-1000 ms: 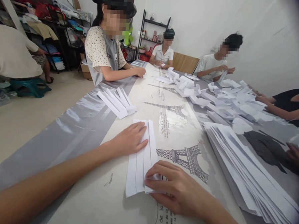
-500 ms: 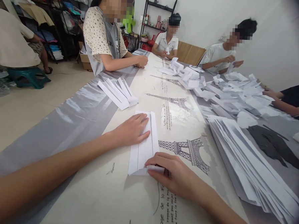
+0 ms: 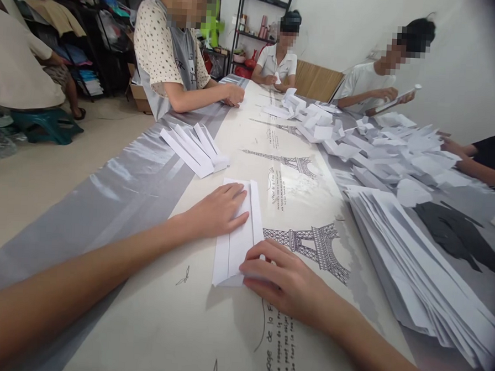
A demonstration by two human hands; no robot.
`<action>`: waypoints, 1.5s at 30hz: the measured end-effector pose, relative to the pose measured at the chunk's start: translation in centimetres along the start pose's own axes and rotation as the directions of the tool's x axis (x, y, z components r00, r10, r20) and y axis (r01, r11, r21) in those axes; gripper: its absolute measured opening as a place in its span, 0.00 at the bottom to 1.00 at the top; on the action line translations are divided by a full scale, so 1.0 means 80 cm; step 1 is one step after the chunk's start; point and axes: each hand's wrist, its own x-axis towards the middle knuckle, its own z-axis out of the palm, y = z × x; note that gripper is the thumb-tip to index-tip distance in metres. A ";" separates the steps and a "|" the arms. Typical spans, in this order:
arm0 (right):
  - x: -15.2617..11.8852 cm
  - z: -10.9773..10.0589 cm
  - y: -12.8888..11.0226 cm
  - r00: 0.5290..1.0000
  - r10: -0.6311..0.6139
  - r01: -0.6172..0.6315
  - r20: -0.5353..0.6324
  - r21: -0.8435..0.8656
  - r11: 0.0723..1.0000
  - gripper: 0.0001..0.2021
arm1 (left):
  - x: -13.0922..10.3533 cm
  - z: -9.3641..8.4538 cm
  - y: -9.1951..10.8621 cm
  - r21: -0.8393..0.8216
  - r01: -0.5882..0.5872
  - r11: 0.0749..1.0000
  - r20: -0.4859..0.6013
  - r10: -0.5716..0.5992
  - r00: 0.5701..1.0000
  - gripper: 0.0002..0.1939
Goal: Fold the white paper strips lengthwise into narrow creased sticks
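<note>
1. The folded paper [image 3: 229,251] lies flat on the pale printed band of the table [image 3: 165,325], in from the table's left edge, its long sides running towards the far end
2. The left hand [image 3: 219,211] rests spread on the paper's far half, pressing but gripping nothing; the right hand [image 3: 282,273] pinches the near right corner between thumb and fingers, where an end flap [image 3: 231,281] stands partly raised
3. The step in hand looks like folding that near end; it should go best with the left palm bearing down firmly, so the paper cannot slide towards the table's left edge
4. Before any creasing, the flap's side edges should line up with the paper's long sides, since a skewed turn would show at both corners
5. The long fold [image 3: 256,208] on the right seems a little raised; it ought to lie flat first, or it may bunch under the flap
6. A crease run from the middle out to each corner, with even finger pressure, should come out sharper than one pinched at the right corner alone
7. The folded strips [image 3: 203,160] by the table's left edge and the stack of paper [image 3: 401,260] on the right both sit apart from the work, leaving elbow room
</note>
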 end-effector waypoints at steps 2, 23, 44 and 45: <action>-0.001 -0.001 0.001 1.000 0.016 -0.016 0.007 0.032 0.999 0.07 | 0.000 0.000 0.000 0.000 -0.004 1.000 -0.004 0.004 1.000 0.25; 0.007 0.017 -0.010 0.970 0.226 -0.220 -0.084 0.079 0.972 0.10 | 0.001 0.000 -0.001 -0.034 -0.001 0.999 -0.012 0.001 1.000 0.23; -0.002 0.008 -0.027 0.967 -0.253 0.231 0.011 -0.449 0.863 0.12 | 0.002 0.001 0.000 -0.019 0.000 1.000 -0.020 0.000 1.000 0.23; -0.003 0.008 -0.029 0.969 -0.248 0.227 0.011 -0.448 0.865 0.12 | 0.002 0.001 0.000 -0.021 -0.001 1.000 -0.023 0.000 1.000 0.22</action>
